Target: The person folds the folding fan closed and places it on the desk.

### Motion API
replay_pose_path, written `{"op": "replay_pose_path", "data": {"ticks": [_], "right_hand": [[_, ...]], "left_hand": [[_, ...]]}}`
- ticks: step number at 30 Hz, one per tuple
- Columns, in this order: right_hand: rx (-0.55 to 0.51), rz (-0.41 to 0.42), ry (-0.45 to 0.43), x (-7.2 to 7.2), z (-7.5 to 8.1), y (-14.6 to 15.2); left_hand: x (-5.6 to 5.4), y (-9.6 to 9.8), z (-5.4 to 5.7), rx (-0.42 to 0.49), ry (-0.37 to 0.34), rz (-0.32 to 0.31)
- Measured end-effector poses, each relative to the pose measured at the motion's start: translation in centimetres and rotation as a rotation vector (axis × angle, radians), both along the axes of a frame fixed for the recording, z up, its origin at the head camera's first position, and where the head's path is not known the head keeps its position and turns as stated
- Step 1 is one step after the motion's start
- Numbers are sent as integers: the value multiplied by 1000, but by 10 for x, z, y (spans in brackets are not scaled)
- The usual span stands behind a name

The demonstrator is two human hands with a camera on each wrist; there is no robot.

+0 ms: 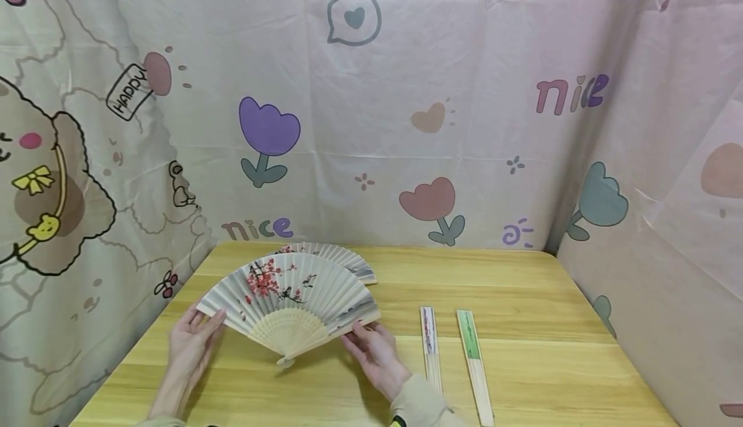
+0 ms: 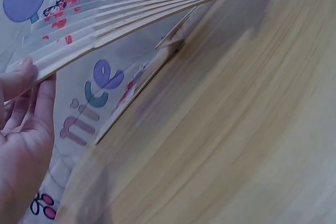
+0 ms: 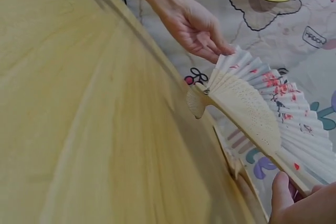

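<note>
A spread folding fan [image 1: 325, 285] with red blossoms, small birds and pale ribs is held up over the table. My left hand [image 1: 190, 340] pinches its left outer edge between thumb and fingers, as the left wrist view also shows at the fan's end stick [image 2: 79, 55]. My right hand [image 1: 380, 356] grips the right outer edge, with the thumb on top. In the right wrist view the fan's pivot [image 3: 202, 92] hangs clear of the wood. Behind it lies a second open fan [image 1: 354, 264], partly hidden by the held one.
To the right of my right hand lie two folded fans, one with a purple-white strip [image 1: 428, 330] and one with a green strip [image 1: 470, 337]. The wooden table [image 1: 551, 375] meets patterned cloth [image 1: 371, 91] at the back and both sides.
</note>
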State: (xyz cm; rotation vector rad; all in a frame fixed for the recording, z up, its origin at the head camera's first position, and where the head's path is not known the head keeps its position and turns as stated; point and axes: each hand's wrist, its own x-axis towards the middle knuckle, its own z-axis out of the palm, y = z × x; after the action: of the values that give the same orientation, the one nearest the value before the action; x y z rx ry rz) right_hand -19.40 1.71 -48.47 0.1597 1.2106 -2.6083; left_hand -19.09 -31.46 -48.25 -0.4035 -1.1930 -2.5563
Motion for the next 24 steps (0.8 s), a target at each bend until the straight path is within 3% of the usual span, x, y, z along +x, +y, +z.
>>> {"op": "replay_pose_path", "data": {"ticks": [15, 24], "right_hand": [[-66, -6, 57, -5, 6, 25], [-98, -33, 70, -8, 6, 38]], "left_hand": [[-6, 24, 8, -71, 123, -152], [-7, 43, 15, -57, 119, -115]]}}
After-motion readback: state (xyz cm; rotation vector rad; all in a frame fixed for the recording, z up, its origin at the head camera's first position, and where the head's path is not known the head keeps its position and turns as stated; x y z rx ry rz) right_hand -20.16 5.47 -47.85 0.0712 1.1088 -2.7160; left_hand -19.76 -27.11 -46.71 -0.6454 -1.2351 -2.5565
